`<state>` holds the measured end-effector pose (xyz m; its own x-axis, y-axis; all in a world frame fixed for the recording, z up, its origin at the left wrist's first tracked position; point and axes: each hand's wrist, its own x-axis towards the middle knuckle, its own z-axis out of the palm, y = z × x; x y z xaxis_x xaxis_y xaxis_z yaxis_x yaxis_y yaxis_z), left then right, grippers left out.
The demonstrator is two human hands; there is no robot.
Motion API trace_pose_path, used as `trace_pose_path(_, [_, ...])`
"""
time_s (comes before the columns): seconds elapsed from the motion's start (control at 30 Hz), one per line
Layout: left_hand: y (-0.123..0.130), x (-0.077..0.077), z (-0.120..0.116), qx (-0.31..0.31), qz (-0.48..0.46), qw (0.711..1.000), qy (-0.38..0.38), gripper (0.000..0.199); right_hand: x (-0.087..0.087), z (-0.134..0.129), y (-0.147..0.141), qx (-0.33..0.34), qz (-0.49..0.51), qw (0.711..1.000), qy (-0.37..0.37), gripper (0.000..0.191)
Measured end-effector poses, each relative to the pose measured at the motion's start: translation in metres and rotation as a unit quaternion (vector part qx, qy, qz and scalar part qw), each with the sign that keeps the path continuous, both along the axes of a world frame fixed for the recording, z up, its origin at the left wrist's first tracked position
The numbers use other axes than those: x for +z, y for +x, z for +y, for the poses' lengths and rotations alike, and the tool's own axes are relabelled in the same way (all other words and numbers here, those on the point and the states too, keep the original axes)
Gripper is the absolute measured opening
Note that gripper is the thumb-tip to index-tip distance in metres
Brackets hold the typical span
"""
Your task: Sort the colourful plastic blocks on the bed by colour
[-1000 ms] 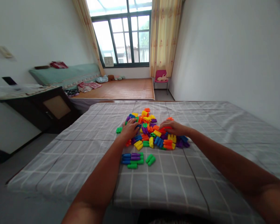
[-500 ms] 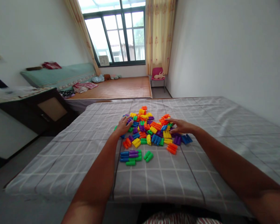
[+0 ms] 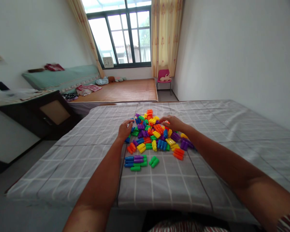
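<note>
A heap of colourful plastic building blocks, shaped like joined tubes, lies on the bed-sized surface before me. At the heap's left edge, my left hand has its fingers curled in a pinch, with a bit of a blue block showing at the fingertips. My right hand reaches over the heap's right side, fingers stretched and slightly apart, tips close to a purple block. Nearer to me sits a joined group of blue, purple and green blocks. Beside it is a green block.
A grey checked cloth covers the surface under the blocks. An orange block lies at the heap's near right. A dark cabinet stands left; beyond are a mat-covered bed and a pink chair.
My right hand has moved left and farther into the heap, and some blocks there have shifted. My left hand has drawn slightly left, its fingers now curled together.
</note>
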<state>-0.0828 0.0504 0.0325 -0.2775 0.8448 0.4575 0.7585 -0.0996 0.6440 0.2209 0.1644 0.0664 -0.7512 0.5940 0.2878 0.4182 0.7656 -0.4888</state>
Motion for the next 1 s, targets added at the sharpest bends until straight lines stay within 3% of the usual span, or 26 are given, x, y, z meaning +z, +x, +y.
trace_pose_path(0.1, [0.003,-0.001,-0.001,-0.017,0.024,1.000,0.004,0.029,-0.015,0.002,-0.020,-0.033,-0.081,0.996,-0.014,0.034])
trace_pose_path(0.2, [0.013,0.005,-0.004,-0.052,0.045,0.997,0.023,0.027,-0.018,0.007,-0.024,-0.020,-0.035,0.997,-0.071,0.048])
trace_pose_path(0.3, [0.031,0.015,-0.008,-0.094,0.037,0.994,0.047,0.027,-0.008,0.004,-0.023,0.003,0.086,0.985,-0.152,0.044])
trace_pose_path(0.4, [0.056,0.024,-0.014,-0.141,0.023,0.989,0.033,0.032,0.004,-0.013,-0.031,0.025,0.191,0.953,-0.234,0.042])
trace_pose_path(0.53, [0.076,0.031,-0.021,-0.158,0.049,0.986,-0.019,0.039,0.019,-0.035,-0.042,0.038,0.239,0.927,-0.286,0.045])
trace_pose_path(0.7, [0.062,0.033,-0.021,-0.160,0.055,0.985,-0.041,0.038,0.036,-0.016,-0.014,-0.102,0.300,0.914,-0.251,0.046])
trace_pose_path(0.83, [0.048,0.032,-0.016,-0.173,0.083,0.981,-0.026,0.038,0.031,0.010,0.020,-0.054,0.122,0.961,-0.243,0.042])
trace_pose_path(0.93, [0.040,0.032,-0.014,-0.153,0.091,0.984,0.016,0.036,0.014,0.021,0.033,-0.100,0.049,0.988,-0.109,0.031])
trace_pose_path(1.0, [0.033,0.032,-0.013,-0.124,0.082,0.988,0.035,0.034,-0.001,0.024,0.037,-0.138,0.000,0.990,-0.038,0.026])
